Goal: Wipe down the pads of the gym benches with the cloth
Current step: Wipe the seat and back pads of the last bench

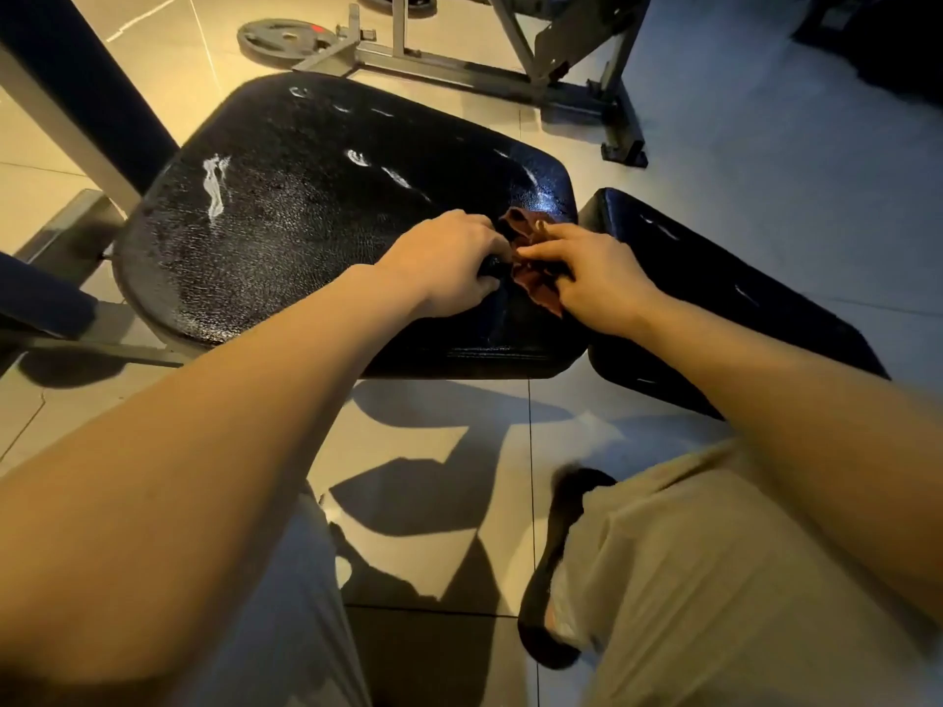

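Fingers (541, 250) of both hands on cloth (530, 280)

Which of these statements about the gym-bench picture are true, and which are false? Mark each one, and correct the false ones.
1. Both hands are at the cloth on the large bench pad. True: the left hand and right hand meet at the reddish-brown cloth on the large bench pad.
2. The cloth is spread flat across the whole pad. False: it is bunched between the hands near the pad's right end.
3. A weight plate lies on the floor beyond the bench. True: the weight plate lies by a metal frame.
4. The pad is white. False: it is black and glossy, with pale streaks.
5. A second pad sits to the right. True.
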A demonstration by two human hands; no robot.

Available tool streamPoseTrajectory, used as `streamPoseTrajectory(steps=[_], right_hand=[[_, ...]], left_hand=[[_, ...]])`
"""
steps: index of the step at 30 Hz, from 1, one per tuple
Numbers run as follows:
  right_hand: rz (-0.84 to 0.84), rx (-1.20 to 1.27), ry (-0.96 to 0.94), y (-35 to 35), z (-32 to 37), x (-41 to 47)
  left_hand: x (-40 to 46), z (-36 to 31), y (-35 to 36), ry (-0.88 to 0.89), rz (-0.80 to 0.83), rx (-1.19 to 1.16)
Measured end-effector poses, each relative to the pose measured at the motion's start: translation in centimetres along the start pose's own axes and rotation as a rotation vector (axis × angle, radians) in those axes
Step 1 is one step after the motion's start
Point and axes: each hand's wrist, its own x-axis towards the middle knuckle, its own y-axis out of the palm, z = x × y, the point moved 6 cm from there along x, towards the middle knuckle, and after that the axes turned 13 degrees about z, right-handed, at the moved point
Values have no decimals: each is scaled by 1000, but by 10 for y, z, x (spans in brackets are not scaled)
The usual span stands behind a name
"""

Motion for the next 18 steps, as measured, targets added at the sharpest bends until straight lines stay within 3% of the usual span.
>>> streamPoseTrajectory(steps=[4,8,13,18], right_hand=[[-21,117,37,-6,-18,25],[-74,69,110,-15,-25,50],[15,79,-34,-12,-23,43],[-62,167,93,-22,-46,80]], left_hand=[[7,5,-1,-5,0,-9],[12,5,-1,-16,-12,-4],[19,7,-1,-22,-21,6],[25,13,-2,-58,-28,13]])
